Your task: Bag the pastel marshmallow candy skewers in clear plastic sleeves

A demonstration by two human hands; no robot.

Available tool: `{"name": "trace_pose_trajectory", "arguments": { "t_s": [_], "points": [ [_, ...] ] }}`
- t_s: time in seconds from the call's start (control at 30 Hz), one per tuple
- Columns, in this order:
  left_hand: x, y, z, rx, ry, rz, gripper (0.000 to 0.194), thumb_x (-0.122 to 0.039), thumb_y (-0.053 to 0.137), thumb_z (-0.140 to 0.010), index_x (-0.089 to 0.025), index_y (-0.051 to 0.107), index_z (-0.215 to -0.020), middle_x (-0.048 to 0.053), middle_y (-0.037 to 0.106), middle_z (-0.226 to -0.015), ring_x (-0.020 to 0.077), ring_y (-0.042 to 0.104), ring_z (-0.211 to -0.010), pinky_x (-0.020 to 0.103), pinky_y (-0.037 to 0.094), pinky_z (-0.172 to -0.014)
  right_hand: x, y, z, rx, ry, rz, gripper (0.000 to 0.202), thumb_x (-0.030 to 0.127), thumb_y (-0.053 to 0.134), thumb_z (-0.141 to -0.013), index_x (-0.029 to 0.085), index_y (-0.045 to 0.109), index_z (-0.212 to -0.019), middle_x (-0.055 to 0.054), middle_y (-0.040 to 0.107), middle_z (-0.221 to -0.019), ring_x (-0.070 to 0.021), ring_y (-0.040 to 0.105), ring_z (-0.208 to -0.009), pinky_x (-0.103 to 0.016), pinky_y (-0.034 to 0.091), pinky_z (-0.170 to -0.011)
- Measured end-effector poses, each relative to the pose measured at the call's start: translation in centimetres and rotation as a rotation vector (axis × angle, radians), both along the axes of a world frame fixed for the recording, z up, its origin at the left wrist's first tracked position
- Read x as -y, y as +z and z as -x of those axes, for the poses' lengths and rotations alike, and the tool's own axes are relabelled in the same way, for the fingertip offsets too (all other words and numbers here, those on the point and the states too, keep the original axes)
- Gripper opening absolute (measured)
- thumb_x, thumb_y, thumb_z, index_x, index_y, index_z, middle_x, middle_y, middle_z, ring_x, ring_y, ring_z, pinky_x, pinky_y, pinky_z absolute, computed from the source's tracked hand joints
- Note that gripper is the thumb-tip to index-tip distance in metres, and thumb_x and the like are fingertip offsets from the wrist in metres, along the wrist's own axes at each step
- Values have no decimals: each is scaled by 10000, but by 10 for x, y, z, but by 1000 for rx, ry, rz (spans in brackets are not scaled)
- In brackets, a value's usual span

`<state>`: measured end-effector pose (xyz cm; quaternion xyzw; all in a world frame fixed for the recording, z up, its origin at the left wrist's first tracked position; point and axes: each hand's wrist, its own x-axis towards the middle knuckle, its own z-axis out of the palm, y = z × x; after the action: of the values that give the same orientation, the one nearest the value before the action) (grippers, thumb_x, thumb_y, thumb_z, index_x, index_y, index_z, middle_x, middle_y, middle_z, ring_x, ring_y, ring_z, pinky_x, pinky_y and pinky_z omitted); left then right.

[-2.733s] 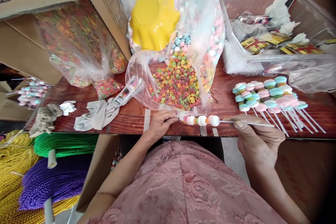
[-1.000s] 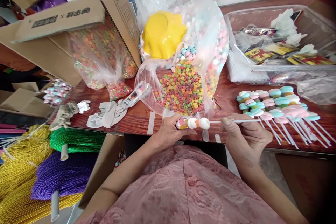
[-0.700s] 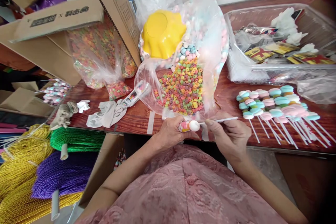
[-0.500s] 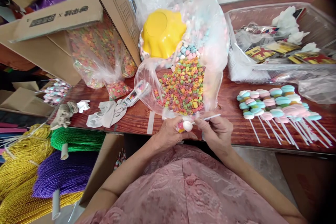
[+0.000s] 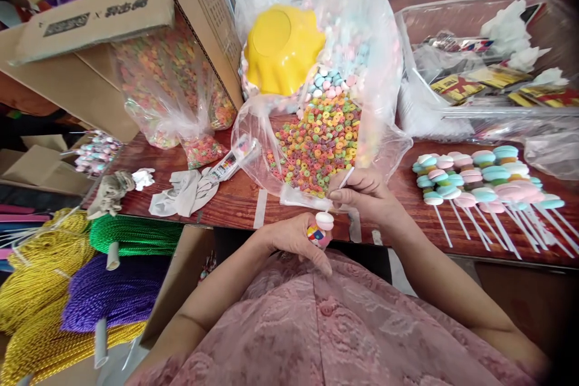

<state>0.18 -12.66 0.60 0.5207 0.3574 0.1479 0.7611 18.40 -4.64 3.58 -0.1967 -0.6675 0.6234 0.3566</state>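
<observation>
My left hand is closed round a small colourful candy piece, and a pink and white round candy shows above its fingers. My right hand pinches a thin white stick over the near edge of the ring candies, which lie in an open clear bag. Whether its fingertips touch a ring is too small to tell. Behind the rings are pastel round candies and an upturned yellow bowl. Several finished candy sticks lie to the right.
An open cardboard box with bagged ring candies stands at the left. A clear plastic tub with packets sits at the back right. White gloves lie on the table. Green cord and purple cord are at lower left.
My right hand has moved up and away from my left hand, taking the white stick to the ring candies. My left hand has dropped slightly toward my body, still with the candies.
</observation>
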Motion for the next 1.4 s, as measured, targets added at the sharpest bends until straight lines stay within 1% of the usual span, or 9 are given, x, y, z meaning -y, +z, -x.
{"name": "trace_pose_trajectory", "arguments": {
  "t_s": [0.2, 0.4, 0.63, 0.7, 0.87, 1.0, 1.13, 1.23, 1.4],
  "points": [
    [3, -8, 0, 304, 114, 181, 484, -350, 915, -528, -174, 464, -541, -59, 484, -448, 68, 414, -389, 206, 312, -382, 5, -12, 4, -101, -50, 0, 175, 339, 703, -840, 200, 673, -738, 31, 598, -597, -99, 516, -538, -236, 396, -517],
    [3, -5, -4, 289, 163, 200, 451, -371, 881, -585, -162, 491, -498, -39, 499, -405, 71, 425, -335, 203, 290, -358, 22, -21, 9, -37, -236, -73, 212, 328, 683, -853, 193, 641, -694, 39, 554, -570, -93, 487, -521, -231, 385, -502],
    [-1, -18, -14, 8, 451, -200, 387, -323, 899, -532, -131, 587, -657, -60, 521, -624, 59, 431, -578, 196, 354, -548, 40, 6, 4, 59, -165, -650, 138, 143, 574, -907, 192, 626, -789, 12, 601, -642, -105, 529, -586, -254, 395, -569],
    [1, -20, -16, -69, 533, -278, 395, -331, 885, -562, -134, 553, -649, -64, 471, -623, 57, 382, -585, 200, 307, -540, 42, 12, 0, 61, -172, -710, 123, 120, 568, -907, 192, 627, -827, 11, 595, -650, -107, 523, -586, -255, 392, -565],
    [8, -8, -18, -179, 618, -475, 342, -306, 801, -672, -145, 503, -619, -59, 424, -625, 63, 340, -593, 213, 254, -537, 49, 8, -5, 49, -304, -640, 127, 85, 610, -874, 208, 636, -855, 22, 610, -665, -111, 543, -589, -260, 420, -579],
    [13, 7, -20, -215, 557, -545, 295, -298, 748, -727, -142, 525, -616, -53, 421, -619, 69, 354, -596, 215, 272, -550, 58, -6, 1, 66, -371, -510, 126, 110, 619, -870, 217, 660, -816, 24, 650, -683, -113, 587, -593, -250, 441, -567],
    [17, 14, -25, -137, 474, -563, 65, -176, 660, -754, -129, 636, -717, -21, 541, -695, 100, 469, -678, 218, 359, -619, 62, -19, 11, 113, -324, -430, 160, 183, 613, -885, 214, 669, -738, 8, 662, -655, -127, 599, -598, -268, 454, -587],
    [20, 16, -23, -48, 483, -469, 101, -200, 722, -739, -131, 682, -801, -1, 599, -775, 120, 523, -748, 226, 411, -676, 58, -20, 10, 117, -252, -306, 160, 244, 639, -880, 216, 690, -732, -4, 685, -667, -142, 618, -610, -280, 475, -595],
    [16, 24, -1, 162, 405, -69, 513, -463, 826, -689, -169, 685, -1085, -3, 618, -761, 86, 533, -598, 218, 428, -594, 39, -7, -3, -10, -195, 21, 187, 375, 714, -837, 215, 715, -741, -8, 666, -643, -148, 587, -571, -281, 475, -524]
  ]
}}
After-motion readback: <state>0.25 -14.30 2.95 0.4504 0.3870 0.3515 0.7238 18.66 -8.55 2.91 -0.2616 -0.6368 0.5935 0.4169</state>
